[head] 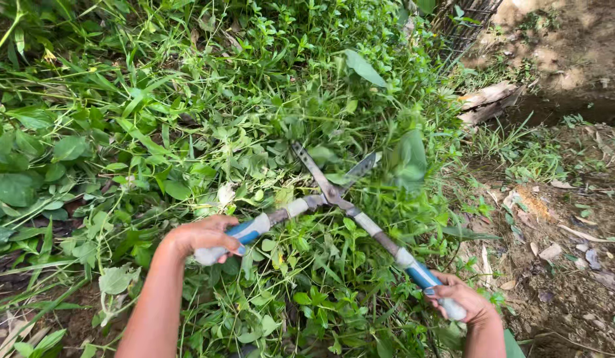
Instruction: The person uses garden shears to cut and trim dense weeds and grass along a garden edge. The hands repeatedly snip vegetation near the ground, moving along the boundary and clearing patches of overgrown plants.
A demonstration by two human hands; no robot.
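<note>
Garden shears [330, 192] show two dull grey metal blades, matt and smudged, crossing at a worn pivot above pale metal shanks, with handles sleeved in smooth blue and white plastic grips that the left hand [202, 237] and right hand [461, 301] close around. The weeds [188, 119] around the blades are soft, matt green leaf and thin stem, some leaves faintly glossy in the light. At the right, the bare ground [566, 265] is rough, crumbly brown soil strewn with dry leaves, and a split piece of wood [486, 101] looks pale, coarse and weathered.
</note>
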